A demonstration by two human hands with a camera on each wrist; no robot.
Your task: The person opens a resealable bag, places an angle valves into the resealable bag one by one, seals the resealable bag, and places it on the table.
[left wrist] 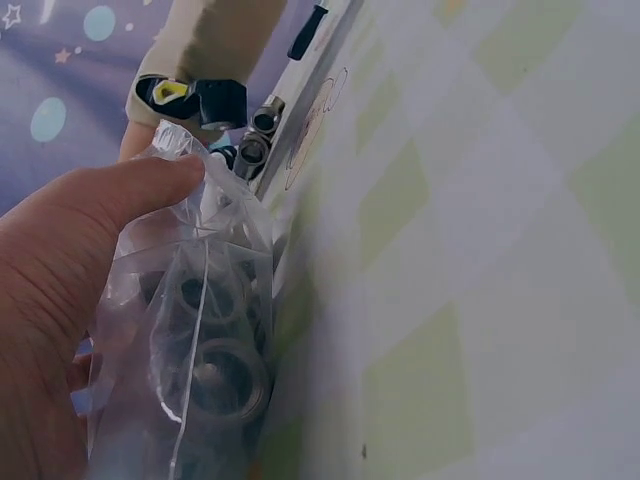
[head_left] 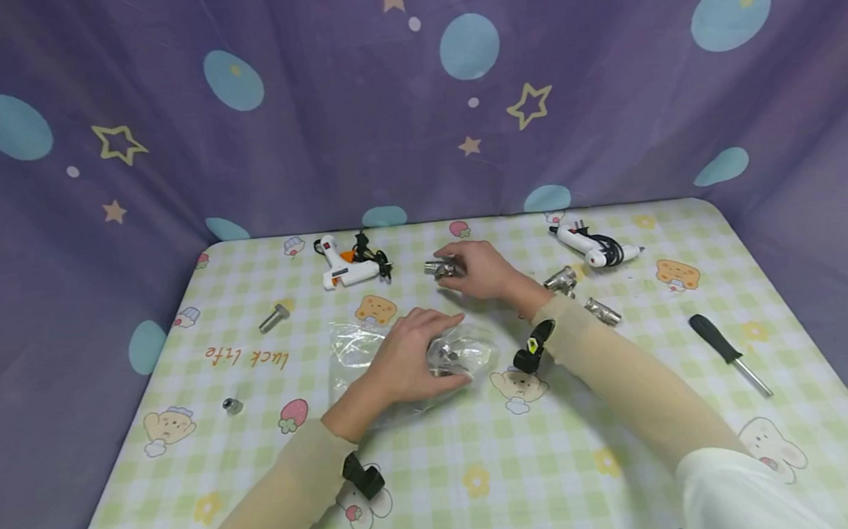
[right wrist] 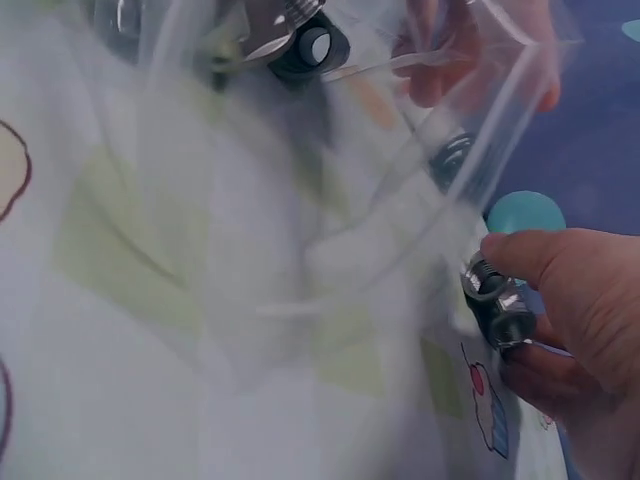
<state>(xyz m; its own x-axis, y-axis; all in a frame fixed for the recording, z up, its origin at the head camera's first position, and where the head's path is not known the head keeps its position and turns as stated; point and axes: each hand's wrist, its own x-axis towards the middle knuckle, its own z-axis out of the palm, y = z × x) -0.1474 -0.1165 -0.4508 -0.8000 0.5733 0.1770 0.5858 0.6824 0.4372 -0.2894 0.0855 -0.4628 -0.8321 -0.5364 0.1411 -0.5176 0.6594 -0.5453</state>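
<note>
Mid-frame, my right hand (head_left: 478, 269) pinches a fitting (head_left: 442, 269), seemingly mid-transfer, while my left hand (head_left: 409, 355) grips the bag (head_left: 472, 352), likely needing steadying next.

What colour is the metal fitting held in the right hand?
Silver; the metal fitting shows best in the right wrist view.

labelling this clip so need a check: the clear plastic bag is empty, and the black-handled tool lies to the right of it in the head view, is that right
Not quite: the clear plastic bag holds metal parts, seen through it in the left wrist view. The black-handled tool does lie to its right.
</note>
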